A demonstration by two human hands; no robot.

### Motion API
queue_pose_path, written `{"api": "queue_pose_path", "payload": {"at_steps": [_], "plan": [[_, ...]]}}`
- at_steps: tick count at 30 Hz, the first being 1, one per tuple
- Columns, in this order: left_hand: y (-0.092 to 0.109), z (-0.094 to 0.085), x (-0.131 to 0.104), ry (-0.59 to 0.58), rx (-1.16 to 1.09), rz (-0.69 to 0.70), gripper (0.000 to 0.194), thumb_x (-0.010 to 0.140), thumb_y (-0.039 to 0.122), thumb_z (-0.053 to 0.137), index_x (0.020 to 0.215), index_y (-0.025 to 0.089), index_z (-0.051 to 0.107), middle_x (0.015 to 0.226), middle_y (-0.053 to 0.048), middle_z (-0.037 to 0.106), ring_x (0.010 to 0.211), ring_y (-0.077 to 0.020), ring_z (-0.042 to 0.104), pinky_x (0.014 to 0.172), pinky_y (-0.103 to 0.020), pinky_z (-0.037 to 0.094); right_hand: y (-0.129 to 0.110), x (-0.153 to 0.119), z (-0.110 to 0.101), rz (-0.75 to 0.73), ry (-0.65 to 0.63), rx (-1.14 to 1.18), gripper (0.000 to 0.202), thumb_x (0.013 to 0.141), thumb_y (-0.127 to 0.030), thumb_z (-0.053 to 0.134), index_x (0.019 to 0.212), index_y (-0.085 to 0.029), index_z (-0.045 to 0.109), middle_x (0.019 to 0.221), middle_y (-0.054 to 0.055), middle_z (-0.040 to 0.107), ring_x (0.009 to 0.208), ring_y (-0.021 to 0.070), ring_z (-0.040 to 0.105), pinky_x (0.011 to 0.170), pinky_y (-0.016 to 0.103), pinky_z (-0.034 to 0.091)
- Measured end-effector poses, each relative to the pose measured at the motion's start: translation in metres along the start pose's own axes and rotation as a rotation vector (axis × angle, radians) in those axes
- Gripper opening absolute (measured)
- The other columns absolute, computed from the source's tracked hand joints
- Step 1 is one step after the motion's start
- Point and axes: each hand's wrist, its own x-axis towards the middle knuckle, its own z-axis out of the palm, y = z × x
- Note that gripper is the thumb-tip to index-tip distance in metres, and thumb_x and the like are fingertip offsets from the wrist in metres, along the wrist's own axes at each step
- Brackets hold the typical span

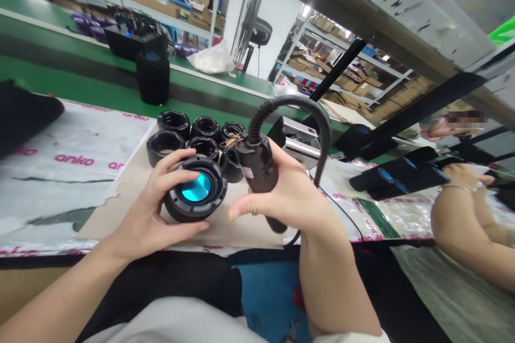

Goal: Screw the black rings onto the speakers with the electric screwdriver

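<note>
My left hand point(161, 203) grips a round black part with a shiny blue disc point(196, 198) in its middle, the disc facing up toward me. Beside it on the right, my right hand point(285, 193) is wrapped round a black cylindrical hand tool point(259, 166), held roughly upright, with a thick black cable looping from its top. The tool's lower end shows below my palm. Several black rings point(164, 144) stand in rows on a sheet of cardboard point(116, 209) just behind the held part.
A black cylindrical speaker point(153, 77) stands on the green bench point(80, 72) behind. A silver box point(300, 139) sits beyond my right hand. More black cylinders point(392, 177) lie to the right, near another person's hands point(462, 182). Black cloth point(24, 112) lies at far left.
</note>
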Motion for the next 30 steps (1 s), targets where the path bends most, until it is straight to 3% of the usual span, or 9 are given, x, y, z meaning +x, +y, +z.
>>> {"api": "queue_pose_path", "payload": {"at_steps": [4, 10, 13, 16, 19, 24, 27, 30], "plan": [[-0.005, 0.000, 0.000, 0.003, -0.017, 0.023, 0.080, 0.085, 0.022, 0.095, 0.153, 0.036, 0.056, 0.174, -0.011, 0.047, 0.163, -0.0375, 0.046, 0.131, -0.056, 0.048, 0.012, 0.026, -0.012, -0.124, -0.299, 0.109, 0.089, 0.074, -0.025, 0.105, 0.152, -0.030, 0.063, 0.158, 0.002, 0.063, 0.151, 0.0259, 0.059, 0.132, 0.037, 0.048], [-0.012, -0.001, -0.001, 0.020, -0.048, 0.071, 0.091, 0.082, 0.024, 0.098, 0.161, 0.040, 0.055, 0.169, -0.010, 0.056, 0.159, -0.0410, 0.053, 0.130, -0.062, 0.051, 0.021, 0.044, -0.008, -0.243, -0.469, 0.061, 0.078, 0.084, -0.024, 0.097, 0.152, -0.025, 0.060, 0.161, 0.006, 0.060, 0.153, 0.0276, 0.057, 0.136, 0.046, 0.043], [-0.012, 0.000, -0.005, 0.030, -0.089, -0.030, 0.104, 0.084, 0.023, 0.096, 0.170, 0.045, 0.041, 0.170, -0.008, 0.056, 0.157, -0.0401, 0.056, 0.129, -0.060, 0.052, 0.017, 0.037, -0.006, -0.221, -0.404, 0.088, 0.076, 0.082, -0.026, 0.100, 0.148, -0.025, 0.063, 0.153, 0.005, 0.066, 0.148, 0.0289, 0.062, 0.133, 0.047, 0.047], [-0.011, 0.003, -0.008, 0.051, -0.175, -0.094, 0.123, 0.083, 0.027, 0.098, 0.177, 0.045, 0.021, 0.169, -0.010, 0.056, 0.149, -0.0389, 0.064, 0.120, -0.056, 0.061, 0.011, 0.022, 0.001, -0.168, -0.174, 0.168, 0.065, 0.082, -0.025, 0.100, 0.138, -0.029, 0.067, 0.143, 0.001, 0.072, 0.139, 0.0268, 0.069, 0.123, 0.043, 0.057], [-0.011, 0.006, -0.009, 0.075, -0.228, -0.115, 0.133, 0.075, 0.029, 0.104, 0.178, 0.045, 0.020, 0.167, -0.011, 0.057, 0.147, -0.0377, 0.066, 0.115, -0.050, 0.065, 0.008, 0.008, 0.013, -0.162, 0.029, 0.175, 0.069, 0.077, -0.022, 0.103, 0.136, -0.032, 0.068, 0.141, -0.002, 0.073, 0.136, 0.0251, 0.071, 0.115, 0.037, 0.062], [-0.008, 0.009, -0.009, 0.092, -0.356, -0.164, 0.126, 0.079, 0.027, 0.102, 0.176, 0.047, 0.025, 0.162, -0.005, 0.061, 0.146, -0.0332, 0.067, 0.113, -0.041, 0.066, 0.012, -0.001, 0.032, -0.041, 0.019, -0.011, 0.083, 0.070, -0.027, 0.106, 0.142, -0.042, 0.068, 0.135, -0.005, 0.075, 0.131, 0.0282, 0.071, 0.117, 0.046, 0.059], [-0.007, 0.009, -0.010, 0.056, -0.385, -0.227, 0.126, 0.079, 0.030, 0.101, 0.175, 0.052, 0.022, 0.164, -0.002, 0.059, 0.153, -0.0369, 0.060, 0.121, -0.049, 0.061, 0.014, 0.000, 0.034, -0.003, 0.012, -0.059, 0.086, 0.069, -0.033, 0.107, 0.144, -0.042, 0.068, 0.146, -0.003, 0.070, 0.140, 0.0312, 0.065, 0.122, 0.050, 0.057], [-0.008, 0.007, -0.009, 0.058, -0.358, -0.231, 0.125, 0.077, 0.034, 0.102, 0.174, 0.054, 0.026, 0.163, -0.004, 0.061, 0.151, -0.0398, 0.061, 0.124, -0.059, 0.057, 0.017, 0.004, 0.028, -0.073, -0.033, -0.006, 0.090, 0.066, -0.028, 0.108, 0.146, -0.037, 0.067, 0.149, -0.001, 0.068, 0.143, 0.0308, 0.063, 0.125, 0.046, 0.055]]}}
